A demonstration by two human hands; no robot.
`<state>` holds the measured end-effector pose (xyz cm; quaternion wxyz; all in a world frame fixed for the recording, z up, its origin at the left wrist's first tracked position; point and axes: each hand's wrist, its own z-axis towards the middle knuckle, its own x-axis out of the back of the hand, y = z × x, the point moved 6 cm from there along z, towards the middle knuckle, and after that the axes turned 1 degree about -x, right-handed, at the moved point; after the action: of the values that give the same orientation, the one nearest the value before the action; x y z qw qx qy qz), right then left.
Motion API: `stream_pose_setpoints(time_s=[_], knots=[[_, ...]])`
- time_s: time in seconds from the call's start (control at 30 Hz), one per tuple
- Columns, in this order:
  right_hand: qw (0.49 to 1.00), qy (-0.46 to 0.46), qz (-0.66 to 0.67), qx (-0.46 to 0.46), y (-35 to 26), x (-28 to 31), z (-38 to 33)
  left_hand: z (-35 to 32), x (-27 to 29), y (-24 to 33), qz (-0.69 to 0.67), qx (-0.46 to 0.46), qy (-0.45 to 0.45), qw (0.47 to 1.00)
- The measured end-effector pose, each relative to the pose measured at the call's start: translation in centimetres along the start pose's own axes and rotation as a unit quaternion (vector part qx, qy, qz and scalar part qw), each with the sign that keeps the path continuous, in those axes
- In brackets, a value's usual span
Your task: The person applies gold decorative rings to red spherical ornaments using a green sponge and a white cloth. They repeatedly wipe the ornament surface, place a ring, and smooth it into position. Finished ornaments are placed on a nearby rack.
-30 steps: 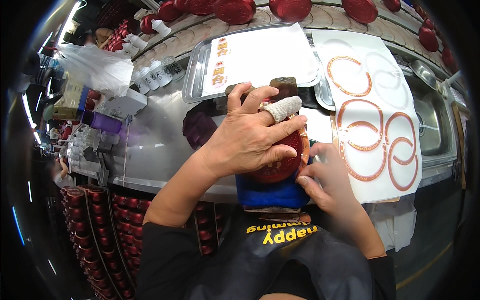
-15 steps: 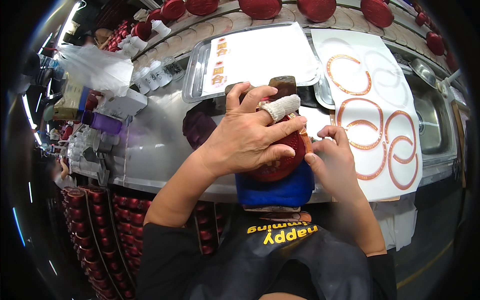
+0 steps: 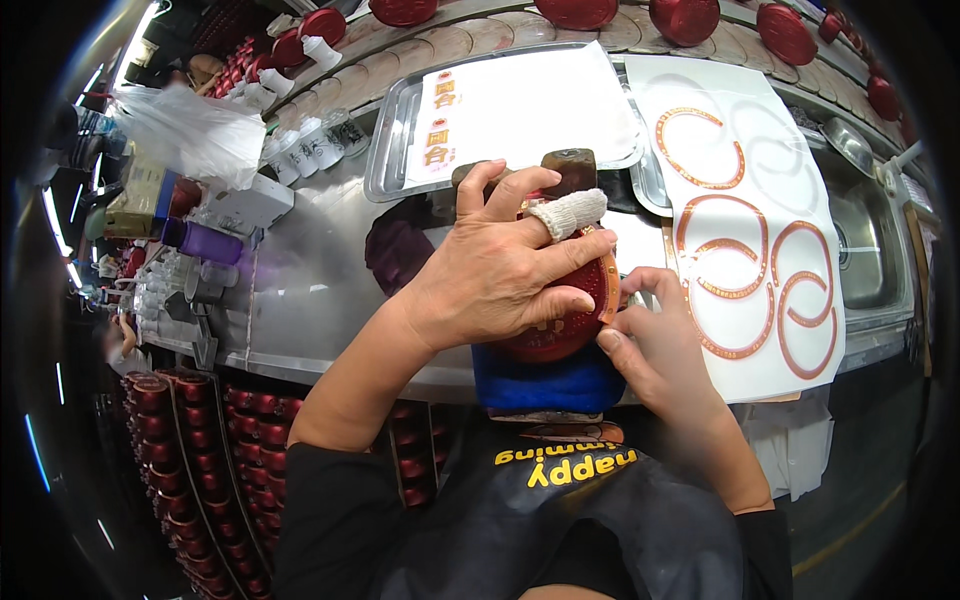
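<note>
Both hands work one red round lid resting on a blue pad at the table edge; left hand clamps it steady; right hand pinches its gold rim strip.

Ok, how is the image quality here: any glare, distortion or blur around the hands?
Head view: strong fisheye bend, black vignette at the rim; the steel counter shows soft glare; left hand and right hand on the red round lid are sharp; racks at lower left sit dark.
</note>
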<state>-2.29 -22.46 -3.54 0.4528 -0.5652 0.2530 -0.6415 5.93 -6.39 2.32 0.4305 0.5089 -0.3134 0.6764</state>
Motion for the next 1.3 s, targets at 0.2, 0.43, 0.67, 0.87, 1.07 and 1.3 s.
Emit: stream_pose_setpoints(time_s=[0.2, 0.43, 0.67, 0.87, 1.07, 1.3], knots=[[0.992, 0.121, -0.016, 0.029, 0.5, 1.4, 0.2, 0.0, 0.0, 0.0, -0.006, 0.001, 0.001, 1.0], [0.995, 0.093, 0.009, 0.024, 0.1, 0.4, 0.2, -0.1, 0.0, -0.1, 0.007, -0.006, 0.006, 1.0], [0.999, 0.025, 0.018, 0.033, -1.1, 0.2, 0.1, 0.0, -0.1, -0.1, 0.01, -0.006, -0.002, 1.0], [0.999, 0.034, 0.034, 0.025, -1.4, 0.3, -0.1, 0.0, -0.1, -0.1, 0.007, -0.006, -0.009, 1.0], [0.998, 0.002, 0.057, -0.015, -0.5, -0.3, -0.5, 0.1, 0.1, 0.1, -0.011, -0.018, 0.022, 1.0], [0.998, 0.002, 0.058, -0.013, -0.2, -0.3, -0.9, -0.1, 0.3, 1.3, -0.036, -0.039, 0.031, 0.998]])
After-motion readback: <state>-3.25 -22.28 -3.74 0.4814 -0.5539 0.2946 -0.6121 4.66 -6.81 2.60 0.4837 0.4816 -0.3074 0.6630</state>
